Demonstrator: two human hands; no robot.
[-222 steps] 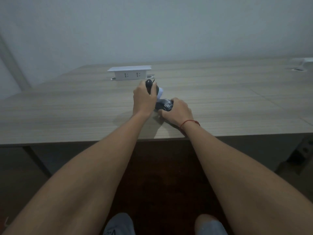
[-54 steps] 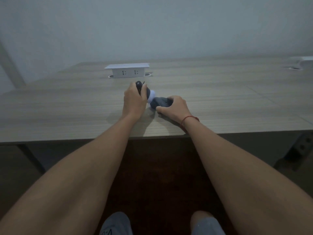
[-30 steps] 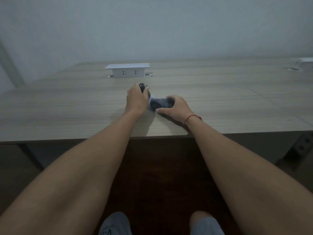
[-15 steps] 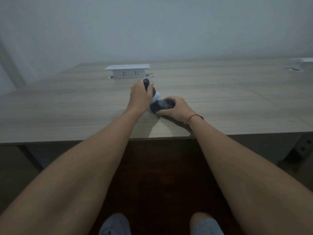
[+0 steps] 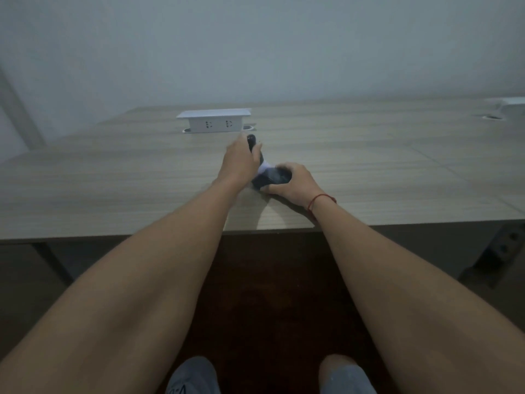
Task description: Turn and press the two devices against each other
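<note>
Hands clamped: left hand [image 5: 240, 163] grips dark rounded handle [image 5: 251, 140], right hand [image 5: 292, 183] steadies dark glossy device [image 5: 271, 179] on wood-grain surface [image 5: 113, 177]; likely rigid, light, slippery.

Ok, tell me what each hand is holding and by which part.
The left hand grips a dark handle around its middle. The right hand clasps a dark rounded object from its right side; what the objects are cannot be told.

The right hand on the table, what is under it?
Under the right hand lies a dark object, gripped from above on the wooden table. Something pale shows beside it. What the object is, the fingers and blur hide.
</note>
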